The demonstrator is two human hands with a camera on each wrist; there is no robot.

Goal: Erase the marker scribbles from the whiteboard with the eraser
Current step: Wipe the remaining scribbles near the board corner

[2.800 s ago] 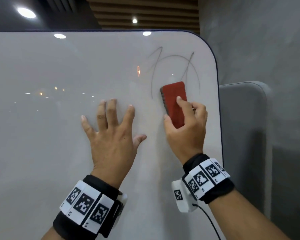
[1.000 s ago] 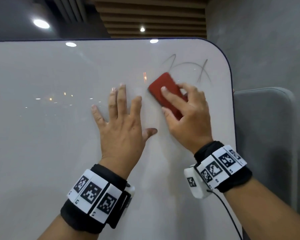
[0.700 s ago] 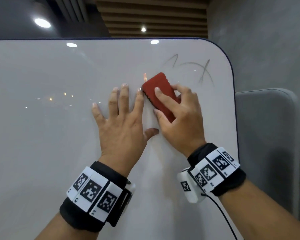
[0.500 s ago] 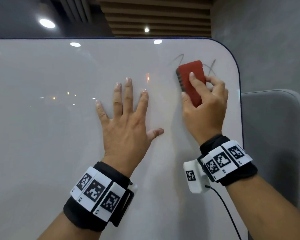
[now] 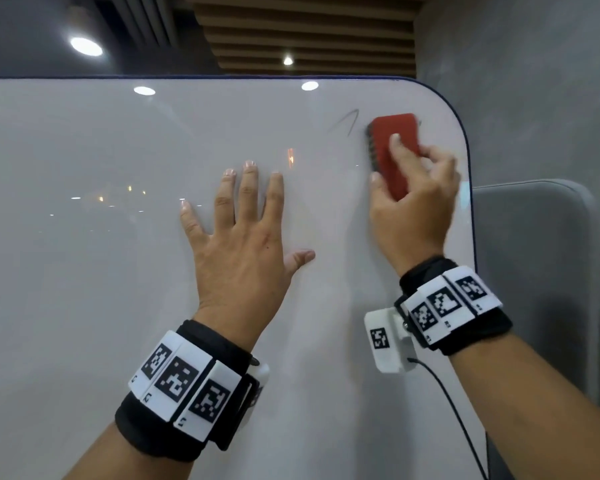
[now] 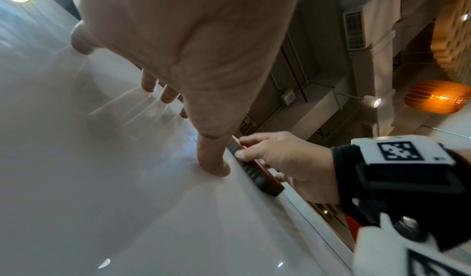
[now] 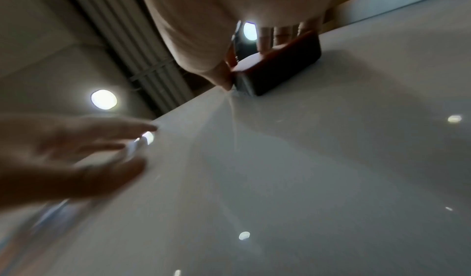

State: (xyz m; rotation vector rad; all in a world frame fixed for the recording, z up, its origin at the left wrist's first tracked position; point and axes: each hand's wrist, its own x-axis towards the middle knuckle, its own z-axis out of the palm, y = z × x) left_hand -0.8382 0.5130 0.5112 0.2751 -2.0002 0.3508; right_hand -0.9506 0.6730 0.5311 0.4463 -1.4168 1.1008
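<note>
A large whiteboard (image 5: 118, 271) fills the head view. Near its top right corner my right hand (image 5: 409, 202) grips a red eraser (image 5: 392, 147) with a dark felt underside and presses it flat on the board. A short grey marker stroke (image 5: 347, 124) shows just left of the eraser; anything under the eraser is hidden. My left hand (image 5: 243, 237) lies flat on the board with fingers spread, left of the eraser. The left wrist view shows the eraser (image 6: 254, 171) edge-on under my right hand (image 6: 288, 159). In the right wrist view the eraser (image 7: 280, 74) is blurred.
The board's dark rounded edge (image 5: 465, 147) runs close to the right of the eraser. Beyond it stands a grey padded panel (image 5: 534, 271) against a grey wall. A thin cable (image 5: 447, 400) hangs from my right wrist band.
My right hand has swept the eraser left, then up and right to the board's top corner. Most of the scribble is gone; one short stroke is left. My left hand has stayed flat.
</note>
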